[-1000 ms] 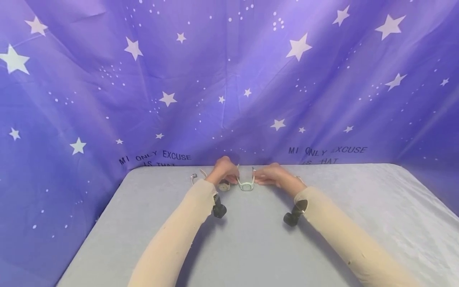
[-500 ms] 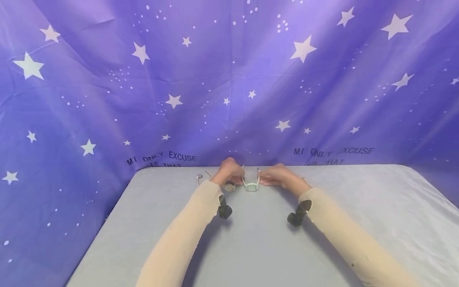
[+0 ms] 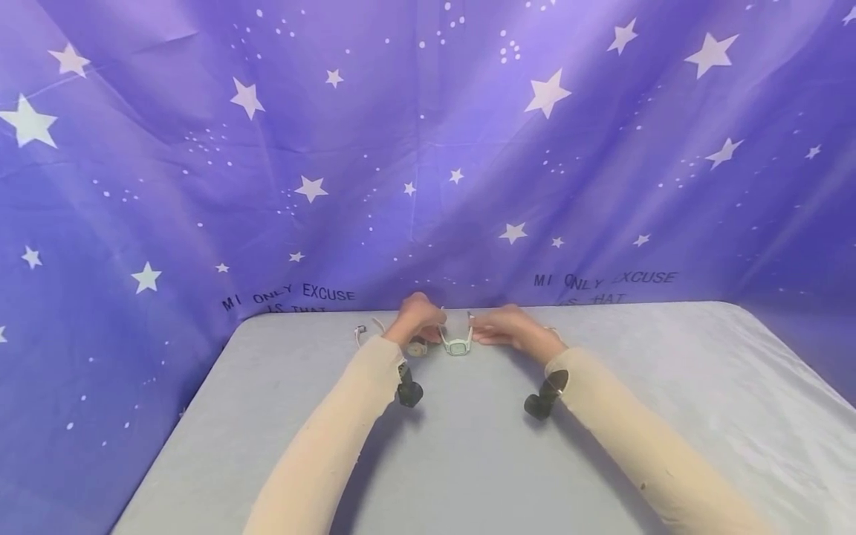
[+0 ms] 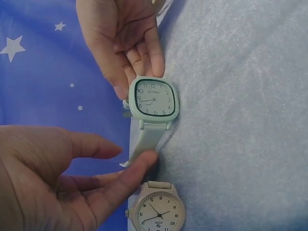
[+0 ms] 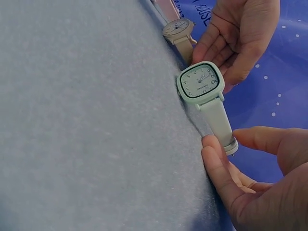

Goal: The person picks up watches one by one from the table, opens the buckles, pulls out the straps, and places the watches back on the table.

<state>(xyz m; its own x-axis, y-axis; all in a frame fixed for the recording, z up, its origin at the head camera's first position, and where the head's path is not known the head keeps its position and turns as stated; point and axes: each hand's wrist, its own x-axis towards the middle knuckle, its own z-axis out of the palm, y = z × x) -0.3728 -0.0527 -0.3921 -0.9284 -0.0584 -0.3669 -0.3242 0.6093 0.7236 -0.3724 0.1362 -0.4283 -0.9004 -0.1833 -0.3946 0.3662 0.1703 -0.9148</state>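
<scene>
A mint-green wristwatch with a rounded square dial lies face up near the far table edge, its strap spread toward both hands. My left hand is at one strap half, whose tip lies between thumb and fingers in the left wrist view, a finger touching it. Thumb and fingers of my right hand pinch the other half at its buckle end. Beside my left hand sits a beige round watch, partly covered by that hand in the head view. The mint dial is fully visible in the right wrist view.
Farther left lies another strap with a buckle; a pink strap shows in the right wrist view. A pale band peeks out behind the right wrist. A purple starred curtain hangs behind the grey cloth-covered table.
The head view shifts slightly one way and back. Both hands and the mint-green watch stay in nearly the same places on the table.
</scene>
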